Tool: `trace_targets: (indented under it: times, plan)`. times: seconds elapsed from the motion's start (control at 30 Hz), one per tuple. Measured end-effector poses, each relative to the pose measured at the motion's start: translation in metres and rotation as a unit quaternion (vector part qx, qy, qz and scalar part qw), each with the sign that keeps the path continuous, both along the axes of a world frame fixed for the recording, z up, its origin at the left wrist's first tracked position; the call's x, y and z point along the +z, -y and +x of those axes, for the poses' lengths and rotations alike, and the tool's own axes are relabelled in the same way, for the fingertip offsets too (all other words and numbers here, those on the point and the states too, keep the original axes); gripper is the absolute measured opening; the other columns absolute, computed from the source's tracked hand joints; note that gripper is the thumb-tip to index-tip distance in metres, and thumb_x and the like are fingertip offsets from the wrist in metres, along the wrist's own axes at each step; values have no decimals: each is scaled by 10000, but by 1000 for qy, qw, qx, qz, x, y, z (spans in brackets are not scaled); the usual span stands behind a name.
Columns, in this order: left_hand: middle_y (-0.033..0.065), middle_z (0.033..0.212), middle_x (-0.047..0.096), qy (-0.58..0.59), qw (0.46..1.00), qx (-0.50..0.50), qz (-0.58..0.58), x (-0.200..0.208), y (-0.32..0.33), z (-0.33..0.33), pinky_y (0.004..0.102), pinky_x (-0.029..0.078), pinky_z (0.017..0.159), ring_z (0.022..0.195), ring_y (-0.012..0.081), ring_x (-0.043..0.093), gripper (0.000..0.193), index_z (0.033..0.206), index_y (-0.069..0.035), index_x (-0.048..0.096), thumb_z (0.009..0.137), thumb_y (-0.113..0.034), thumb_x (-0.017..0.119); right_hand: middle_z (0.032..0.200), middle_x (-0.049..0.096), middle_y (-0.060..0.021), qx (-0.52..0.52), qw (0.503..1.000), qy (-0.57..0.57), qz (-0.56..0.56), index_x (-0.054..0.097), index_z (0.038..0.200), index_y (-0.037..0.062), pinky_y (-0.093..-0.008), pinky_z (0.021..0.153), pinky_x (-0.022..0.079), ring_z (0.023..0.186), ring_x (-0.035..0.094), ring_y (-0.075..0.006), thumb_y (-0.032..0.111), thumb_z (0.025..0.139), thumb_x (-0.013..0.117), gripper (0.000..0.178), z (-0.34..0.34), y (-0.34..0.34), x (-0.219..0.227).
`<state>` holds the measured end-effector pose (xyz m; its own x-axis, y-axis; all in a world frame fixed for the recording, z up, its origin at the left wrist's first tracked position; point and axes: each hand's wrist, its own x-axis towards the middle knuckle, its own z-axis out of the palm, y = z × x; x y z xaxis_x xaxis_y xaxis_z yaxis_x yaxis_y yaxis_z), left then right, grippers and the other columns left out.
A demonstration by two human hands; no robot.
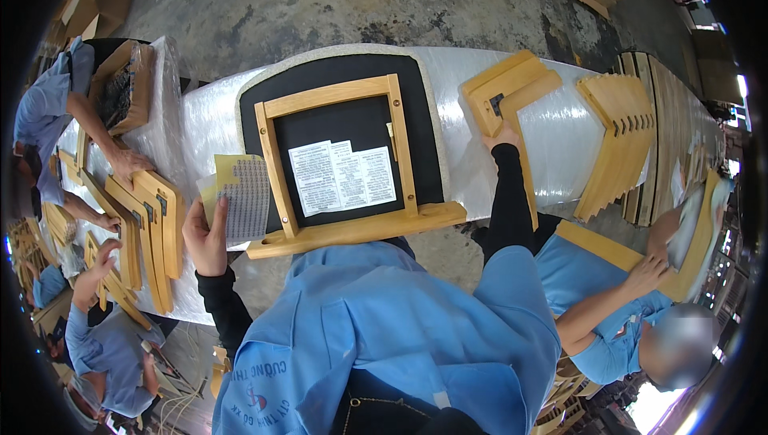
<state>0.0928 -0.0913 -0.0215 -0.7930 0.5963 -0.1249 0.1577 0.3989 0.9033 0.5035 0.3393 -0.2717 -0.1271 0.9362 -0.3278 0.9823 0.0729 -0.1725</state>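
My left hand point(206, 235) pinches a sheet of small printed labels point(244, 195), yellowish at its top, beside a wooden frame point(272, 171). The frame rests on a black-bottomed cushion point(352, 67) with a pale edge, and its long front rail lies close to my body. White printed papers point(344, 175) lie on the black cloth inside the frame. To the right, my right hand point(502, 136) grips an angled wooden piece point(524, 87) just below its black metal bracket point(496, 105). A similar angled piece lies against it; the fingertips are partly hidden.
Plastic-wrapped table point(212, 107) runs left to right. Several angled wooden pieces are stacked at right point(616, 135) and at left point(164, 227). A carton point(124, 87) sits at far left. Co-workers handle wood on the left and right point(640, 275).
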Motion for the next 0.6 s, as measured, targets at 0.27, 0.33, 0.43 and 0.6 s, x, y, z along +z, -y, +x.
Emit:
trace_targets:
  times: [0.27,0.33,0.43,0.6]
  plan:
    - [24,942,676,35,999,13,13,-18,-2,4,204,457,755,849,50,574,210,1087,63,633,963,-106,646,1201,610,-220,68,998,9,12,574,1217,58,-447,955,499,1125,594,-385,377,661,819,686,-8,26,-9]
    - [20,933,675,32,999,27,12,-21,1,10,210,464,732,830,51,575,202,1086,59,634,956,-95,648,1210,608,-217,83,996,21,-5,577,1222,43,-447,967,494,1130,592,-387,379,657,822,702,-26,43,-3]
    - [41,898,693,1,999,31,-23,-29,11,6,245,488,700,784,70,594,206,1070,43,653,935,-112,665,1209,637,-218,123,992,4,-26,562,1264,3,-441,974,496,1130,607,-403,394,612,869,820,-7,23,-28]
    - [75,928,722,-41,995,75,-44,-44,35,-6,273,505,713,768,114,630,289,1082,40,668,912,-192,694,1205,657,-228,85,994,43,-53,535,1339,40,-422,985,493,1147,624,-364,499,599,880,936,-22,25,-7]
